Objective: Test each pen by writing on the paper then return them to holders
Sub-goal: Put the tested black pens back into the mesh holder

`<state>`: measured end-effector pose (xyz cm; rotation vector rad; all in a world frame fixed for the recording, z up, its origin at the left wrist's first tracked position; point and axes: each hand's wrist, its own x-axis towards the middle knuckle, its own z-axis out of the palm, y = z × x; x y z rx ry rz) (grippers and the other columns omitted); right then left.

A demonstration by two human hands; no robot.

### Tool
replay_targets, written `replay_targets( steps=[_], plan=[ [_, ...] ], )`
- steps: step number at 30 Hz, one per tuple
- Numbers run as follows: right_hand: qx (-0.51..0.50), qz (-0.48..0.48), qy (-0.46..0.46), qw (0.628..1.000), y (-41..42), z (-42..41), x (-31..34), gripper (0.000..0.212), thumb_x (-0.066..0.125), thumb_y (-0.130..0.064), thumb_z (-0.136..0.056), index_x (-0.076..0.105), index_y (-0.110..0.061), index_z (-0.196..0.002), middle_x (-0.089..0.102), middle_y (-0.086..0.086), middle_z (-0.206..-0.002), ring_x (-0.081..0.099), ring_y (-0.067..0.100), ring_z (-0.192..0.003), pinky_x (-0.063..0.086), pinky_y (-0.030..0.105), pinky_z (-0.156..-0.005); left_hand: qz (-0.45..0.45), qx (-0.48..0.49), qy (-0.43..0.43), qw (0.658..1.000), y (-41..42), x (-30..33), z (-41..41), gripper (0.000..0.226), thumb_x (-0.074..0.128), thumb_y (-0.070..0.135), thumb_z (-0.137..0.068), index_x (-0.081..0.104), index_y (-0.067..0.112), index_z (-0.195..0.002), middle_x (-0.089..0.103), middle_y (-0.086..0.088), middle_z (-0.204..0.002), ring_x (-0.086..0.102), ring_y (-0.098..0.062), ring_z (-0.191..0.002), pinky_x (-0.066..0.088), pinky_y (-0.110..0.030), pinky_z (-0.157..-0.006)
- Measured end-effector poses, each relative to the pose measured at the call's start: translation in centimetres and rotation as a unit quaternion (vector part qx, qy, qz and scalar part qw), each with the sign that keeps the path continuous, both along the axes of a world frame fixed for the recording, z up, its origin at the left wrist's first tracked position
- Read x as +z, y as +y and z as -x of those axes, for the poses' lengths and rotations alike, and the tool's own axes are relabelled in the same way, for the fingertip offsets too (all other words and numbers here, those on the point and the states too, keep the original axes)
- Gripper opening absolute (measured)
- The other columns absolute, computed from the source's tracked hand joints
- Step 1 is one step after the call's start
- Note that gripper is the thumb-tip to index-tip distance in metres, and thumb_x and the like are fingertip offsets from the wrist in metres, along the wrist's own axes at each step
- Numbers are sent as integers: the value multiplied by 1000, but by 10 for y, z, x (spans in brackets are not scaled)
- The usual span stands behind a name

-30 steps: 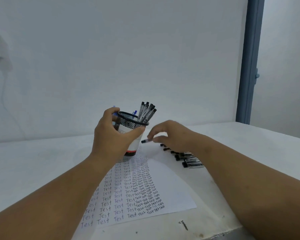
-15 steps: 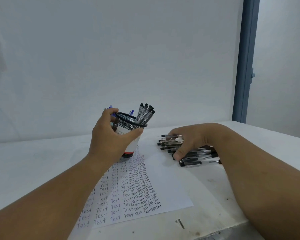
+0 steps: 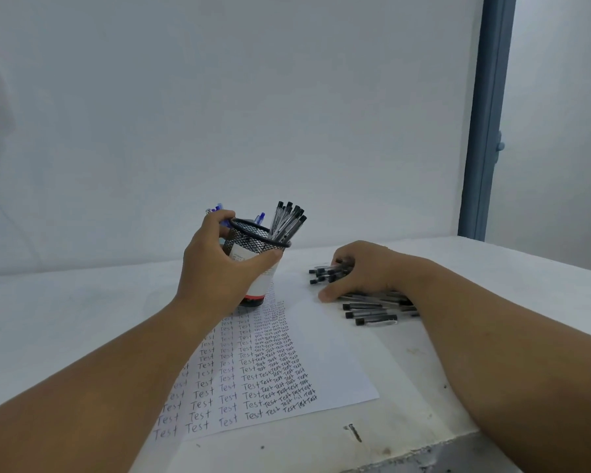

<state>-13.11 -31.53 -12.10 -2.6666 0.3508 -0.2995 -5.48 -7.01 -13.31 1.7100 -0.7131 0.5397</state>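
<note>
1. Head view, nearest: paper flat on the white table, rows of "Test" filling its left part, right part blank.
2. Farther right: right hand laid over the loose pens, fingers curled into the pile; whether any pen is actually pinched cannot be told.
3. Farther left: left hand wrapped round the mesh holder, tilted, black-capped pens inside.
4. Likely step: gathering tested pens for return.
5. Next move calls for a firm bundle, tips aligned, dropped into the holder.
</note>
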Motion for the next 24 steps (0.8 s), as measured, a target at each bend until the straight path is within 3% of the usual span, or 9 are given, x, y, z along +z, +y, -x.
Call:
replay_targets(
  steps=[3, 11, 16, 21, 24],
  plan=[
    [29, -21, -32, 999, 0, 2, 1, 59, 92, -59, -51, 51, -19, -68, 48, -8, -59, 46, 17, -61, 36, 32, -64, -2, -2, 0, 1000, 0, 0, 0, 83, 90, 48, -66, 47, 33, -136, 58, 10, -122, 59, 0, -95, 45, -15, -73],
    [47, -34, -66, 996, -3, 3, 3, 54, 94, -48, -62, 47, -20, -63, 40, -12, -52, 37, 10, -52, 30, 28, -57, 0, -6, 2, 1000, 0, -1, -1, 83, 90, 49, -65, 47, 35, -134, 58, 11, -122, 60, -6, -100, 49, -21, -78],
    [53, -62, -145, 986, -8, 4, 5, 46, 93, -34, -66, 51, -16, -66, 45, -3, -61, 37, 13, -58, 32, 27, -61, -5, -4, -1, 1000, 0, -1, 0, 82, 90, 50, -65, 47, 35, -134, 59, 11, -122, 59, -4, -99, 49, -21, -79],
    [55, -94, -240, 965, -11, 3, 3, 47, 84, -18, -72, 38, -17, -59, 44, -2, -61, 36, 15, -59, 35, 29, -63, -3, -6, 1, 1000, 0, -1, 0, 83, 90, 48, -65, 47, 34, -134, 59, 10, -122, 60, -2, -97, 51, -22, -79],
    [30, -76, -305, 949, -11, 2, 7, 38, 79, -14, -77, 45, -17, -60, 46, -2, -61, 36, 13, -58, 37, 23, -60, -7, -10, 2, 1000, 0, -1, 1, 83, 90, 48, -65, 47, 34, -134, 58, 11, -122, 59, 0, -96, 49, -20, -77]
  ],
)
